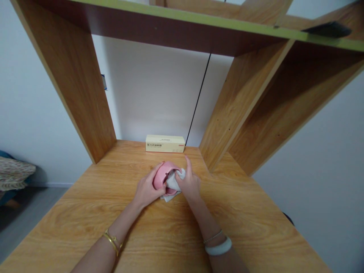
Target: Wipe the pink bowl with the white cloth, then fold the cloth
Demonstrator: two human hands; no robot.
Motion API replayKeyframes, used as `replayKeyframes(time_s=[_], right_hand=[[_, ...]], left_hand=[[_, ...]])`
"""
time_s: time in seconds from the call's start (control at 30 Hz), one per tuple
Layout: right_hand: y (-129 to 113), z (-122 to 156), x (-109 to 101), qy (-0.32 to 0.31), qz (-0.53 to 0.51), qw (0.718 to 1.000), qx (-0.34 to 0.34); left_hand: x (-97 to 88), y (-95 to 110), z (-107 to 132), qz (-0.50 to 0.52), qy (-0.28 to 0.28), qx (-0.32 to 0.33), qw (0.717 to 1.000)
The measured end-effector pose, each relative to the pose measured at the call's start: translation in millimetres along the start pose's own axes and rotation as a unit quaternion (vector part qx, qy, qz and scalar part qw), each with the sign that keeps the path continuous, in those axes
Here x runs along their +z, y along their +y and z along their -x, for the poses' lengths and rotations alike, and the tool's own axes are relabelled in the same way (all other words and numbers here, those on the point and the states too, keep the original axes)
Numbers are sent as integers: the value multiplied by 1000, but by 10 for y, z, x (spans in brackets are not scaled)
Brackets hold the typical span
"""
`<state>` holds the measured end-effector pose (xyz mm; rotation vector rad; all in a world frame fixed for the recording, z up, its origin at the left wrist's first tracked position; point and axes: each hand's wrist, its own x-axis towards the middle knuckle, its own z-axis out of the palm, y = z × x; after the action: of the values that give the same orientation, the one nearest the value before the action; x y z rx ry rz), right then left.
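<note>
A small pink bowl [162,173] is tilted on its side above the wooden desk [93,212], its opening turned to the right. My left hand [146,188] is wrapped round the bowl's outer wall. My right hand [189,183] presses a white cloth [172,184] into the bowl's mouth, fingers closed on the cloth, index finger raised. Part of the cloth hangs out below the bowl. Gold bangles are on my left wrist, a pale bangle and a thin chain on my right.
A long cream box [165,143] lies at the back of the desk against the white wall. Wooden uprights [85,94] stand left and right under a shelf board [182,26]. A black cable [199,98] runs down the wall. A dark brush [328,29] lies on the shelf.
</note>
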<state>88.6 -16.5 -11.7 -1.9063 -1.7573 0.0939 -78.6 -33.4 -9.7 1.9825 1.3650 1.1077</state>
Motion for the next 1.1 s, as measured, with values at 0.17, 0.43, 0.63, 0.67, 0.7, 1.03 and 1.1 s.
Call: replayKeyframes(time_s=[0.17, 0.43, 0.63, 0.67, 0.7, 1.03, 1.1], right_hand=[[65, -4, 141, -23, -133, 990, 29], [71, -23, 342, 19, -311, 949, 59], [61, -65, 189, -62, -189, 977, 75], [52, -67, 147, -66, -162, 982, 77], [41, -67, 107, -68, -137, 985, 78], [9, -53, 6, -14, 17, 998, 59], [32, -51, 33, -17, 20, 998, 50]], left_hand=[[72, -88, 1, 41, 19, -9, 999], [257, -194, 0, 105, 33, -16, 994], [234, -154, 4, 73, 58, -61, 994], [227, -141, 4, 66, 60, -71, 993], [222, -128, 4, 60, 62, -79, 993], [132, -42, -6, 36, 34, -58, 997], [101, -24, 15, 20, 0, -27, 999]])
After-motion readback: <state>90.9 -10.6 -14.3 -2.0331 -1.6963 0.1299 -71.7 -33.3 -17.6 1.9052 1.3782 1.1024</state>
